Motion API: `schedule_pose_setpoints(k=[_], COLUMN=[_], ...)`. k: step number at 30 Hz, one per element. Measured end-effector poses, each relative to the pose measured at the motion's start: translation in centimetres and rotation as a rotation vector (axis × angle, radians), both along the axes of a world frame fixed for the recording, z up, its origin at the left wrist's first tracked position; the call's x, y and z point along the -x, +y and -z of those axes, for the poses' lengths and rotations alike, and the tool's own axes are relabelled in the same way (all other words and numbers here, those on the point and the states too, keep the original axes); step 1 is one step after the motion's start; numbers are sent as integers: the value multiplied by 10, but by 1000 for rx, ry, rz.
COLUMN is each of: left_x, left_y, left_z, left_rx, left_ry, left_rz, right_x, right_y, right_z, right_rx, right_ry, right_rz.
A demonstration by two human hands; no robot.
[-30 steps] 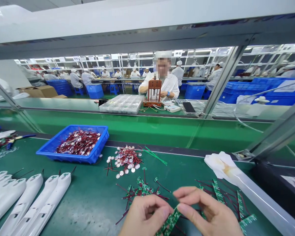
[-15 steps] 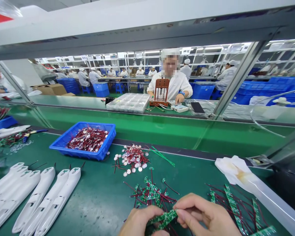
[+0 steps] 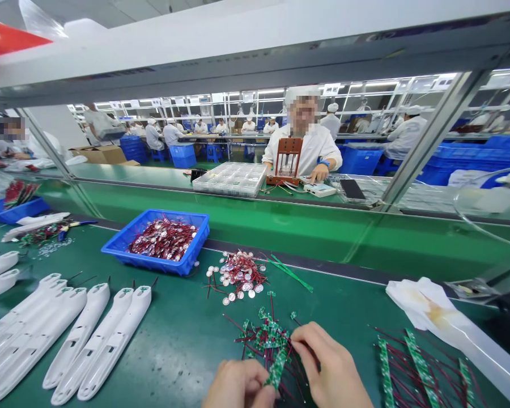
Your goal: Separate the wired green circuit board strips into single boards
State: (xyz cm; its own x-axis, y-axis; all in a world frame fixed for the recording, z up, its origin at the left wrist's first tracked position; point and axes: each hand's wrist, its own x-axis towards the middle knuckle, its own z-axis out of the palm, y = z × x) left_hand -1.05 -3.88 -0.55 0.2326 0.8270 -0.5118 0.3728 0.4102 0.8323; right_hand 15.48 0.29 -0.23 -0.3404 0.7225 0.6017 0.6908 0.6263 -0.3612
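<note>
My left hand [image 3: 240, 385] pinches a green circuit board strip [image 3: 277, 367] by its near end, low in the view. Just right of it, my right hand [image 3: 329, 362] has thumb and forefinger closed together at the edge of a pile of small green circuit boards [image 3: 266, 334] with dark red wires. Whatever its fingertips hold is too small to make out. Behind this pile lies a heap of silver discs [image 3: 242, 275] with red wires.
White plastic housings [image 3: 114, 345] lie in a row at left. A blue tray [image 3: 119, 258] holds more wired discs. Wired board strips [image 3: 420, 362] lie at right beside a white tube-like piece [image 3: 480, 340]. Across the bench a co-worker [image 3: 304, 139] sits behind a brown fixture [image 3: 289, 158].
My right hand has come off the board strip and moved up and left to the small-board pile. The strip stays in my left hand, now tilted more steeply. The view has shifted slightly.
</note>
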Motion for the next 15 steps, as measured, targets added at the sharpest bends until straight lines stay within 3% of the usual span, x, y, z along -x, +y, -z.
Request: schedule_pose_setpoints(k=[3, 10, 15], left_x=[6, 1, -2], left_y=[0, 2, 4], left_z=[0, -13, -18], left_rx=[-31, -95, -144], left_ry=[13, 101, 241], left_rz=[2, 72, 128], right_x=[-6, -13, -10], right_y=[5, -5, -11], right_z=[-1, -16, -16], right_rx=[153, 396, 591], right_ry=[3, 50, 45], right_rz=[-108, -150, -165])
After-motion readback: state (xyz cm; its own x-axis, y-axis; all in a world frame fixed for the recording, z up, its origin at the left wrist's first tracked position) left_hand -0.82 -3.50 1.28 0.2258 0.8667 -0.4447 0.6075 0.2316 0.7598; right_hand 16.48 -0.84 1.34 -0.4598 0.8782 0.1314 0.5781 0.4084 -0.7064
